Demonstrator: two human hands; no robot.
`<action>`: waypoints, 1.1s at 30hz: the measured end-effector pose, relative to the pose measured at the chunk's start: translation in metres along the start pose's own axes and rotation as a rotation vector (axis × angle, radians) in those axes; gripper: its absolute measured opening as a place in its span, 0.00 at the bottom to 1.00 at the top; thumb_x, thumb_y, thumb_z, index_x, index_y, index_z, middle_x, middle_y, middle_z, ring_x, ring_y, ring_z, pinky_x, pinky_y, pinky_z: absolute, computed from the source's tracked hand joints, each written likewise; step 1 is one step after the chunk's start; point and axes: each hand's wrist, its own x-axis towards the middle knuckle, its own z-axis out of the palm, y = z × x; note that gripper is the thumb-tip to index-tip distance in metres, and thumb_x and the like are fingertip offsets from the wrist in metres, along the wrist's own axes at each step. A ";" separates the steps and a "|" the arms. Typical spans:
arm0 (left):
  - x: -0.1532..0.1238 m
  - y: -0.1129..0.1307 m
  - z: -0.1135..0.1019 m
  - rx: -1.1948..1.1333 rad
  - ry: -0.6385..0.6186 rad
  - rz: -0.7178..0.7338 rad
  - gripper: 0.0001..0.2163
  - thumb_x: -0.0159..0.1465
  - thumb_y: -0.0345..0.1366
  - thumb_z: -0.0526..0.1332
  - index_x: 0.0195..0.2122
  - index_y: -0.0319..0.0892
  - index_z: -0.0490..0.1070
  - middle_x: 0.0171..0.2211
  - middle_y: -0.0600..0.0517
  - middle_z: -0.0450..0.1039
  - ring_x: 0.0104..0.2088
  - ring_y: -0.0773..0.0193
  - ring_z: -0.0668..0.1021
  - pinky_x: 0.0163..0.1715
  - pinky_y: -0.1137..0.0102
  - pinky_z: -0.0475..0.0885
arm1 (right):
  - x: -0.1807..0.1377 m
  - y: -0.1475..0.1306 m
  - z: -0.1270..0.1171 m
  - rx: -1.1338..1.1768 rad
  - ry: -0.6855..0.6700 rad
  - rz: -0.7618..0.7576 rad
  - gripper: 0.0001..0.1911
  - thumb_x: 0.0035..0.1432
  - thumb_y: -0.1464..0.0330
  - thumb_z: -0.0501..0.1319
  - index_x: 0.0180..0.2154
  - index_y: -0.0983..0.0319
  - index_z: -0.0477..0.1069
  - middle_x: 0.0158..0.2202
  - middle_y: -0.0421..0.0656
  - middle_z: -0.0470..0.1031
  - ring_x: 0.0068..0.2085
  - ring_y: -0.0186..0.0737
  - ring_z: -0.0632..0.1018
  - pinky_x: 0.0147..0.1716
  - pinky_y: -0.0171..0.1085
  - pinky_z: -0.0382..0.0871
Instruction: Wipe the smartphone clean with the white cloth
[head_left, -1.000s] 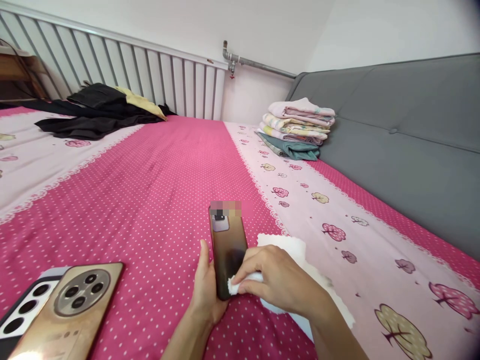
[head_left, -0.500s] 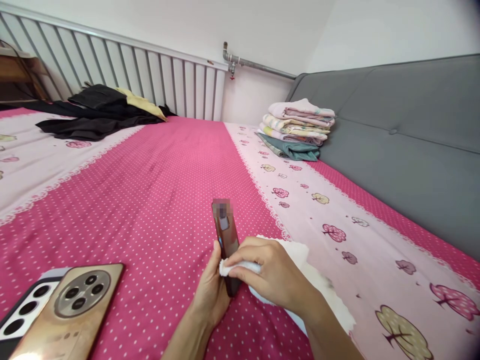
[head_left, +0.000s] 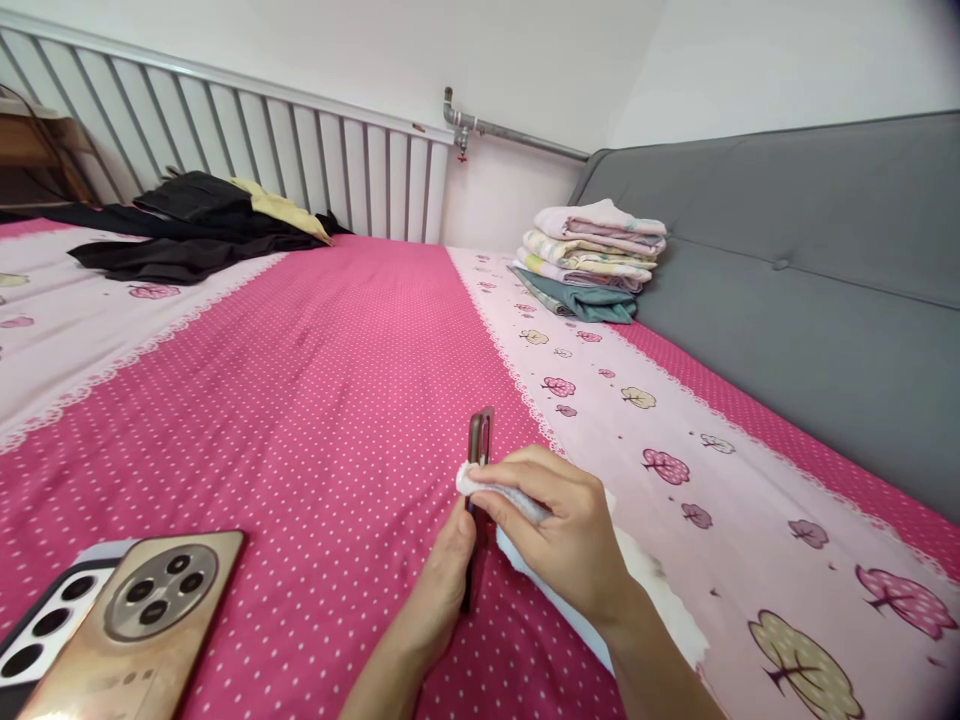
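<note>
Phone point(head_left: 481, 432) stands edge-on to the camera above the bed point(head_left: 315, 360), near its front edge, long axis running up and away; left hand point(head_left: 442, 585) closed round its lower end from below, right hand point(head_left: 564, 530) pinching a white cloth point(head_left: 474, 480) against its right side

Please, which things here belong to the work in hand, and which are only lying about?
In use: dark phone, held edge-on in left hand; white cloth in right hand.
Lying about: gold phone, folded laundry, black clothes.

Bed point(head_left: 337, 350): phones point(head_left: 142, 620), folded laundry point(head_left: 596, 255), black clothes point(head_left: 187, 235)
</note>
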 end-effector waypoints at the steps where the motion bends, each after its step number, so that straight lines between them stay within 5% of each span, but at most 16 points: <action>1: 0.000 0.000 -0.001 0.079 -0.011 0.036 0.24 0.61 0.49 0.55 0.57 0.46 0.64 0.63 0.49 0.55 0.64 0.55 0.54 0.63 0.61 0.45 | 0.000 -0.001 0.000 -0.013 0.027 -0.026 0.09 0.55 0.76 0.62 0.39 0.62 0.76 0.34 0.42 0.75 0.34 0.33 0.76 0.35 0.31 0.72; 9: 0.002 -0.003 -0.008 0.454 -0.063 0.279 0.28 0.58 0.43 0.61 0.59 0.49 0.59 0.63 0.48 0.55 0.63 0.52 0.55 0.62 0.57 0.44 | -0.002 -0.014 -0.010 -0.100 0.175 -0.143 0.12 0.55 0.79 0.60 0.41 0.63 0.75 0.34 0.42 0.72 0.34 0.32 0.74 0.32 0.30 0.71; 20: -0.001 0.015 0.003 0.531 -0.185 0.292 0.30 0.53 0.37 0.66 0.58 0.52 0.61 0.52 0.47 0.66 0.53 0.54 0.67 0.52 0.61 0.64 | 0.002 -0.009 -0.026 -0.204 0.135 0.016 0.12 0.62 0.75 0.54 0.44 0.62 0.73 0.36 0.43 0.68 0.34 0.33 0.73 0.32 0.33 0.69; 28: -0.005 0.015 -0.001 0.294 -0.285 0.108 0.21 0.52 0.38 0.67 0.49 0.51 0.72 0.51 0.50 0.71 0.51 0.54 0.71 0.53 0.62 0.62 | 0.005 0.006 -0.029 -0.099 0.154 0.162 0.10 0.63 0.69 0.55 0.42 0.57 0.74 0.36 0.41 0.71 0.38 0.37 0.73 0.38 0.36 0.66; 33: -0.009 0.013 0.001 0.006 -0.216 -0.031 0.19 0.49 0.40 0.69 0.44 0.44 0.75 0.44 0.48 0.76 0.49 0.51 0.74 0.54 0.59 0.63 | 0.004 0.010 -0.022 0.118 0.076 0.310 0.11 0.63 0.65 0.54 0.43 0.58 0.74 0.33 0.40 0.70 0.35 0.37 0.72 0.36 0.36 0.66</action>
